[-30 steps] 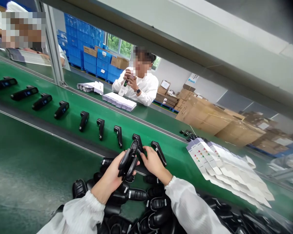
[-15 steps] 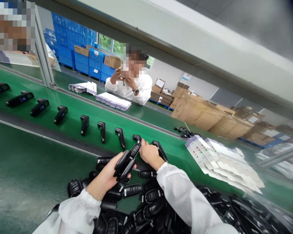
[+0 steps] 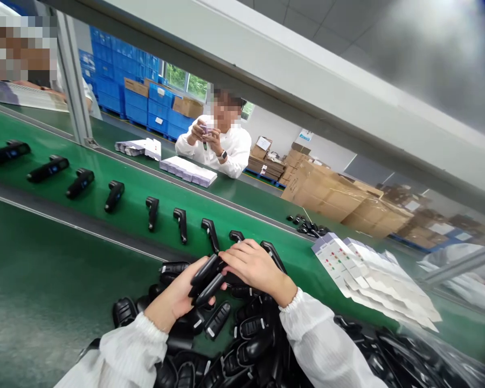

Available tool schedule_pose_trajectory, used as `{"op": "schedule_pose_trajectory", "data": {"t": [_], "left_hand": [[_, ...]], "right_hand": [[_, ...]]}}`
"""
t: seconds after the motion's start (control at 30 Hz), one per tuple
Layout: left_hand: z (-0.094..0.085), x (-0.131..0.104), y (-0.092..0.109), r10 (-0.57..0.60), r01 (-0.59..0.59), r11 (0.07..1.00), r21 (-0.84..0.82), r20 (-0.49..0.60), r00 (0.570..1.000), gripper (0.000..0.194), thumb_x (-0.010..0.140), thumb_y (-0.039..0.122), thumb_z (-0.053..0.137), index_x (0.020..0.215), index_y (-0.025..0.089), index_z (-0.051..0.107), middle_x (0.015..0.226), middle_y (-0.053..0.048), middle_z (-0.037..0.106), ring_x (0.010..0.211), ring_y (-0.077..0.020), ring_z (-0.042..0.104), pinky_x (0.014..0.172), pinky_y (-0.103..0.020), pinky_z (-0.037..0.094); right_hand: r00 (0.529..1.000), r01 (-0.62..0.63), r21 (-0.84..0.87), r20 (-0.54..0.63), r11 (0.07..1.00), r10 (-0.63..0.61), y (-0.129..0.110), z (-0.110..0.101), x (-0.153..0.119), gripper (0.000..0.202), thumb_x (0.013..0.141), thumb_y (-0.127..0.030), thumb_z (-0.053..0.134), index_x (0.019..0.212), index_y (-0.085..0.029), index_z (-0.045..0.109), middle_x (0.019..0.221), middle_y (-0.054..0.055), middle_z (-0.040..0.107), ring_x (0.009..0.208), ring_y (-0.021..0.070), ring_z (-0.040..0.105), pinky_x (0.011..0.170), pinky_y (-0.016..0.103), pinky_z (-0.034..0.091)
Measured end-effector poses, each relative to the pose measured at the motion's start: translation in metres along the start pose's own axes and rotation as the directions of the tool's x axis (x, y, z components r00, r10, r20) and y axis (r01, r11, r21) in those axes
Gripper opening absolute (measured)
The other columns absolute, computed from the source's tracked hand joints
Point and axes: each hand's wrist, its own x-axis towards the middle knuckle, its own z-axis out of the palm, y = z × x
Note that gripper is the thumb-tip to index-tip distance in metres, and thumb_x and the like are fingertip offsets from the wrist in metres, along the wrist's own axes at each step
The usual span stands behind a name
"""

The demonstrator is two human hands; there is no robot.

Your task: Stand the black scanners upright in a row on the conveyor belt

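Observation:
My left hand point(image 3: 180, 290), palm up, is closed around a small stack of black oval plastic covers point(image 3: 210, 289). My right hand point(image 3: 258, 267) is over the upper end of that stack, its fingers together and fingertips bent onto a black cover there; its thumb is hidden. Beneath both hands lies a loose heap of similar black covers point(image 3: 253, 326), some with ribbed inner sides and small white labels. Just beyond, black angled handheld devices point(image 3: 180, 225) stand in a row on the green belt point(image 3: 137, 237). One lies partly behind my right hand.
Printed flat cartons point(image 3: 372, 275) lie fanned to the right. Black parts in clear plastic point(image 3: 396, 350) fill the lower right. Across the line a co-worker point(image 3: 230, 148) sits behind white cartons point(image 3: 188, 170). A metal post point(image 3: 75, 81) and overhead beam point(image 3: 267, 70) frame the line.
My right hand has come back from the belt onto the covers in my left hand. One loose cover below has turned. The device row has shifted along the belt. The co-worker's hands are lower.

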Motion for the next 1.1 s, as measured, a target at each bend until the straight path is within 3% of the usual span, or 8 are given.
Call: {"op": "schedule_pose_trajectory", "data": {"t": [0.1, 0.2, 0.3, 0.53, 0.77, 0.87, 0.93, 1.1], "left_hand": [[0.002, 0.003, 0.004, 0.030, -0.048, 0.989, -0.143, -0.124, 0.992, 0.026, 0.085, 0.039, 0.062, 0.097, 0.015, 0.065, 0.086, -0.007, 0.070, 0.071, -0.0232, 0.069, 0.042, -0.025, 0.046], [0.003, 0.006, 0.007, 0.084, -0.134, 0.969, -0.208, -0.235, 0.968, 0.025, 0.086, 0.042, 0.061, 0.093, 0.018, 0.063, 0.081, -0.005, 0.069, 0.073, -0.0218, 0.070, 0.047, -0.025, 0.049], [0.004, 0.004, 0.010, 0.065, -0.128, 0.964, -0.232, -0.261, 0.963, 0.030, 0.086, 0.049, 0.061, 0.094, 0.020, 0.063, 0.082, -0.005, 0.071, 0.076, -0.0226, 0.071, 0.057, -0.030, 0.056], [0.004, -0.001, 0.011, 0.066, -0.107, 0.959, -0.261, -0.161, 0.985, 0.048, 0.081, 0.062, 0.063, 0.102, 0.019, 0.065, 0.093, -0.008, 0.073, 0.086, -0.0300, 0.071, 0.058, -0.037, 0.057], [0.007, 0.004, 0.004, 0.164, -0.202, 0.963, -0.178, -0.207, 0.965, 0.032, 0.066, 0.005, 0.075, 0.093, 0.018, 0.064, 0.087, -0.005, 0.072, 0.088, -0.0268, 0.071, 0.062, -0.031, 0.057], [0.008, 0.006, 0.003, 0.242, -0.285, 0.943, -0.173, -0.237, 0.941, 0.036, 0.065, 0.003, 0.076, 0.094, 0.020, 0.063, 0.087, -0.002, 0.072, 0.090, -0.0252, 0.071, 0.071, -0.034, 0.059], [0.009, 0.006, 0.003, 0.301, -0.347, 0.924, -0.162, -0.254, 0.919, 0.039, 0.064, 0.003, 0.077, 0.096, 0.019, 0.062, 0.088, -0.003, 0.072, 0.089, -0.0244, 0.071, 0.075, -0.034, 0.059], [0.007, 0.007, 0.003, 0.355, -0.405, 0.904, -0.136, -0.289, 0.889, 0.047, 0.062, 0.002, 0.078, 0.102, 0.020, 0.062, 0.087, 0.000, 0.072, 0.078, -0.0197, 0.071, 0.069, -0.028, 0.057]], "right_hand": [[0.961, -0.274, 0.146, 0.001, 0.950, 0.277, 0.004, 0.010, -0.001, 0.028, 0.101, -0.029, 0.044, 0.125, -0.023, 0.058, 0.103, 0.006, 0.070, 0.101, 0.0170, 0.061, 0.092, 0.032, 0.044], [0.761, -0.610, 0.403, 0.060, 0.682, 0.646, 0.004, 0.035, 0.004, 0.026, 0.099, -0.033, 0.042, 0.116, -0.022, 0.058, 0.105, 0.004, 0.068, 0.093, 0.0164, 0.064, 0.084, 0.030, 0.050], [0.636, -0.730, 0.449, 0.170, 0.515, 0.753, 0.003, 0.066, 0.014, 0.020, 0.094, -0.032, 0.047, 0.107, -0.021, 0.059, 0.105, 0.004, 0.067, 0.086, 0.0163, 0.065, 0.083, 0.031, 0.052], [0.673, -0.724, 0.032, 0.255, 0.689, 0.694, 0.007, 0.093, 0.036, 0.054, 0.091, -0.024, 0.046, 0.141, -0.009, 0.034, 0.117, 0.018, 0.063, 0.106, 0.0253, 0.063, 0.086, 0.034, 0.050], [0.620, -0.687, -0.207, 0.332, 0.696, 0.711, 0.015, 0.082, 0.036, 0.035, 0.094, -0.025, 0.042, 0.127, -0.014, 0.045, 0.105, 0.014, 0.067, 0.096, 0.0252, 0.066, 0.081, 0.035, 0.051], [0.608, -0.769, -0.087, 0.211, 0.634, 0.766, 0.012, 0.062, 0.027, 0.043, 0.098, -0.037, 0.040, 0.135, -0.015, 0.044, 0.120, 0.017, 0.063, 0.112, 0.0273, 0.060, 0.091, 0.041, 0.048], [0.570, -0.820, 0.179, 0.170, 0.543, 0.804, 0.003, 0.049, 0.024, 0.048, 0.099, -0.047, 0.037, 0.134, -0.017, 0.049, 0.121, 0.014, 0.064, 0.113, 0.0252, 0.060, 0.093, 0.039, 0.048], [0.601, -0.686, 0.696, 0.380, 0.210, 0.703, -0.028, 0.042, 0.034, 0.038, 0.093, -0.047, 0.048, 0.111, -0.020, 0.067, 0.081, 0.003, 0.069, 0.066, 0.0156, 0.065, 0.059, 0.026, 0.054]]}}
